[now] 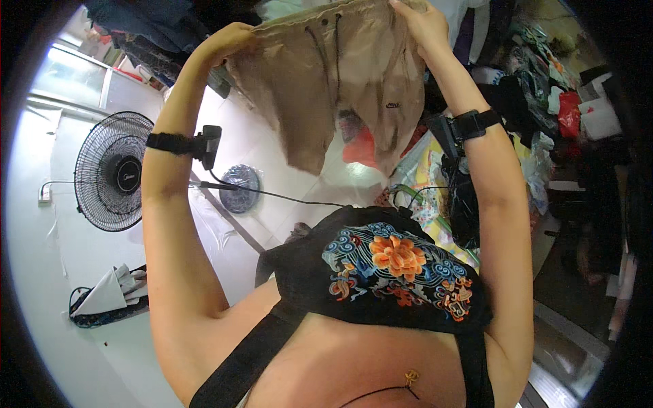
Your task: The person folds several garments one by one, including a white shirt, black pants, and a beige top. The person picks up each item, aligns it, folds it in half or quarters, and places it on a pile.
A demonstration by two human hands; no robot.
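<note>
A pair of khaki drawstring shorts (292, 102) hangs stretched out in front of me, waistband up and legs down. At the left end of the waistband, my left hand (235, 41) is closed on the cloth. My right hand (423, 26) grips the other end, with its thumb on the near side and the rest partly out of the picture's top. Two dark cords (338, 58) dangle from the middle of the waistband. A small dark mark is on one leg near the hem. Both arms reach forward, each with a black strap and device on the forearm.
A black fan (112, 170) stands by the white wall on the left. The fan's round base (240, 188) is on the pale tiled floor. Dark clothes (146, 30) hang at the far left. Plastic bags and piled fabric (544, 88) crowd the right side. A thin cable crosses below the shorts.
</note>
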